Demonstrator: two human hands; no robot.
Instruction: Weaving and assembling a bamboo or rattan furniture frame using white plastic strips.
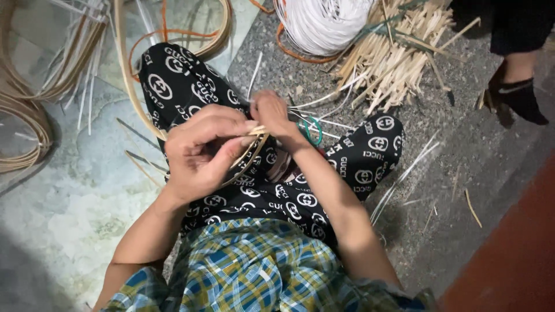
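- The left hand (202, 151) is curling its fingers narrowly around a thin, pale tan cane strip (248, 159), which is looping out below the thumb and curving back up toward the knuckles.
- The right hand (272, 112) is pinching the upper end of that same strip between thumb and fingertips, closed tight on it, just beside the left thumb.
- The strip is sitting between the two hands, over the lap, with its held end right at the spot where both sets of fingertips are meeting.
- One green ring-shaped band (311, 130) is lying around the right wrist.
- A few thin white strands (324, 99) are running out from the right hand toward the upper right; I cannot tell exactly how many.
- One long, pale curved cane (128, 81) is sweeping from the top of the view down past the left hand.
- The person is sitting on the floor in black trousers with a white pattern (185, 86) and a blue, yellow and white checked shirt (254, 271).
- One large bundle of white cord (324, 23) is lying at the top, touching one heap of short, pale split sticks (399, 58).
- One stack of coiled tan cane hoops (23, 110) is resting at the left edge.
- One other person's foot in a black sock (517, 95) is showing at the upper right, well apart from the hands.
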